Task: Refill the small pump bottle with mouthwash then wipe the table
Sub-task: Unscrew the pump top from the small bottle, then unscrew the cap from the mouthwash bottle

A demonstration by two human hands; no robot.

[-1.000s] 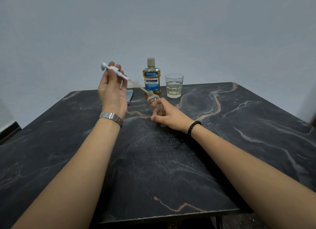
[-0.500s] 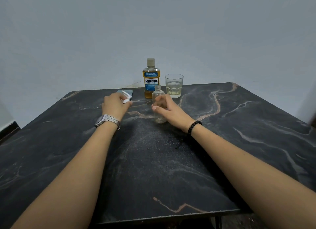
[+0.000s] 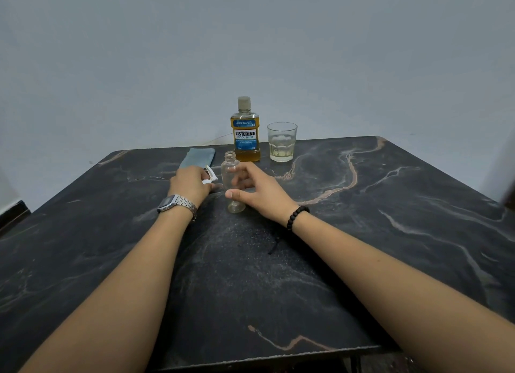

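table [image 3: 390, 233]: dark marble-look top with pale and tan veins; carried everything in view.
small pump bottle [image 3: 233, 183]: clear, upright, neck uncapped; stood toward the far edge of the table, about mid-width; looked nearly empty, only a faint tint at the base.
right hand [image 3: 260, 190]: fingers curled round the small pump bottle from its right side, thumb across the front low down, fingertips seen through the clear plastic; grasped the bottle. Black bead bracelet [image 3: 297, 217] on the wrist.
left hand [image 3: 192, 181]: lay low on the table just left of the bottle, fingers curled on the white pump head [image 3: 209, 175]; the pump's white tip stuck out past the knuckles toward the bottle. Contact with the table under the palm could not be told. Metal watch [image 3: 174, 203] on the wrist.
mouthwash bottle [image 3: 245, 131]: amber liquid, blue Listerine Cool Mint label, cap on; upright at the far edge, just behind the small pump bottle.
glass [image 3: 281, 142]: clear tumbler, a little pale yellow liquid in the bottom; at the far edge, just right of the mouthwash bottle, apart from it.
cloth [image 3: 199, 156]: grey-blue, folded flat; near the far edge left of the mouthwash bottle, near end hidden behind the left hand.
wall [image 3: 250, 38]: plain pale grey behind the far edge.
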